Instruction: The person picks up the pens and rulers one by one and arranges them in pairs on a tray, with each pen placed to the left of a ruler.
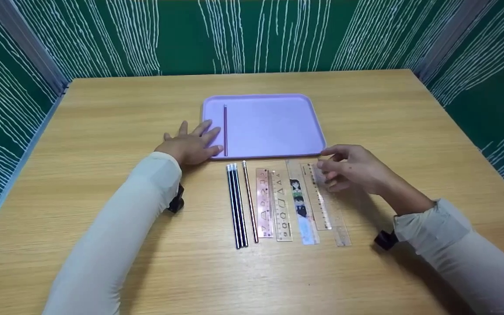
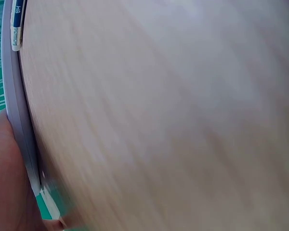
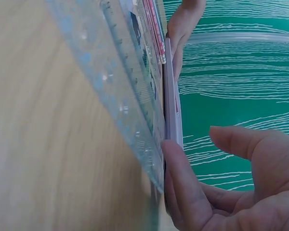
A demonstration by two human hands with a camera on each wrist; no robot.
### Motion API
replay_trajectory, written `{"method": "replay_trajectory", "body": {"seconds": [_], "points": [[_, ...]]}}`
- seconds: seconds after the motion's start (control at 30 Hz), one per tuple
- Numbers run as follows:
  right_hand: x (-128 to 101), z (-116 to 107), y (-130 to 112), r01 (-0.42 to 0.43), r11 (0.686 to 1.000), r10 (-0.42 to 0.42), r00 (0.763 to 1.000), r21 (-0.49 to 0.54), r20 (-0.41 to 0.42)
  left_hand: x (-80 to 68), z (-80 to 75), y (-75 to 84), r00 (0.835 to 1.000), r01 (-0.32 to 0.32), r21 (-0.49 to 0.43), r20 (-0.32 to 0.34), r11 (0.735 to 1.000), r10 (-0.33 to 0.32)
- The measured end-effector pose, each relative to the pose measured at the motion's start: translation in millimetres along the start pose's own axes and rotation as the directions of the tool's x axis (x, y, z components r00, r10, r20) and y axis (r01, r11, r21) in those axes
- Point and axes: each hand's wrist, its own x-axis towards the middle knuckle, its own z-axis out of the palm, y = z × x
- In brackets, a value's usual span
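My left hand (image 1: pixel 195 142) rests with spread fingers over the left edge of a purple tray (image 1: pixel 274 154). Beside its fingertips, a dark red pencil (image 1: pixel 225 127) lies upright in the tray. At the tray's near right corner is my right hand (image 1: pixel 352 168), above the top of the rightmost clear ruler (image 1: pixel 342 232). In the right wrist view its thumb stands apart from the fingers (image 3: pixel 183 185), with nothing pinched between them. Left of that ruler lie another clear ruler (image 1: pixel 323 214), a picture ruler (image 1: pixel 303 214), a yellowish shape-stencil ruler (image 1: pixel 284 227) and a pink one (image 1: pixel 264 218).
Three dark striped pencils (image 1: pixel 237 210) lie side by side left of the rulers, with a coppery pencil (image 1: pixel 250 205) next to them. Green panels (image 1: pixel 182 35) with white streaks border the wooden table (image 1: pixel 125 109) at the back and sides.
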Motion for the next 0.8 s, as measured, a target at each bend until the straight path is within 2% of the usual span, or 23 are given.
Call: {"method": "replay_trajectory", "body": {"seconds": [0.6, 0.8], "points": [[-2.0, -3.6, 11.8, -0.052, 0.999, 0.052, 0.998, -0.016, 0.024, -1.0, 0.1, -1.5, 1.000, -0.003, -0.015, 0.008, 1.000, 0.003], [0.6, -3.3, 17.1, -0.063, 0.997, 0.062, 0.997, 0.036, 0.041, -1.0, 0.0, -1.3, 1.000, -0.002, -0.012, 0.003, 1.000, 0.002]]}}
